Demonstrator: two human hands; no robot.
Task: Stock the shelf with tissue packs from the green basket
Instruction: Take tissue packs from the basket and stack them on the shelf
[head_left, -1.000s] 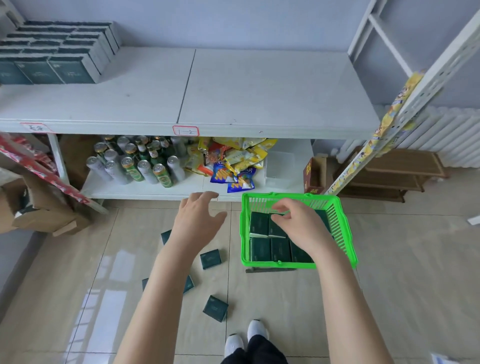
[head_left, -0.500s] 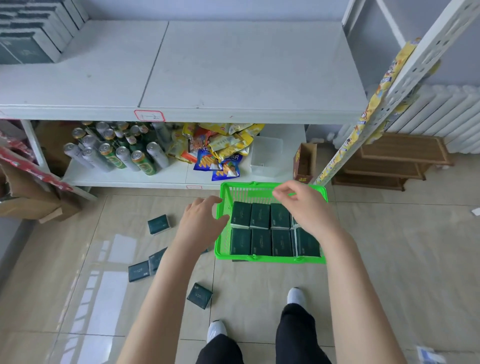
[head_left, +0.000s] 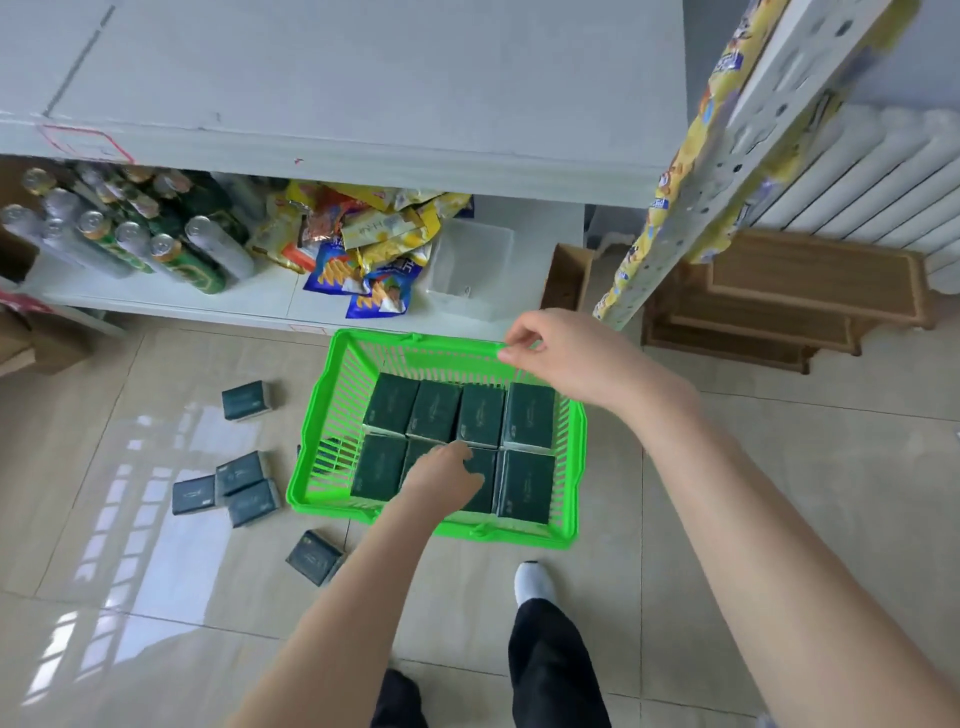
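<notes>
Dark green rectangular tissue packs (head_left: 480, 415): two rows inside green slatted plastic basket (head_left: 519, 535) on beige tiled floor (head_left: 727, 467). Left hand (head_left: 441, 478) rests on front-row pack; grip hidden, cannot tell. Right hand (head_left: 566, 358): grip pinches far rim. Best: clasp pack's short edges, lift straight. White shelf (head_left: 363, 78) above; loose floor packs (head_left: 244, 400) left.

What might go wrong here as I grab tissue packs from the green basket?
Loose dark green tissue packs lie on the tiled floor near your white-clad foot; you may step on one. The remaining packs fill the green plastic basket tightly, so your left hand might fumble one.
</notes>
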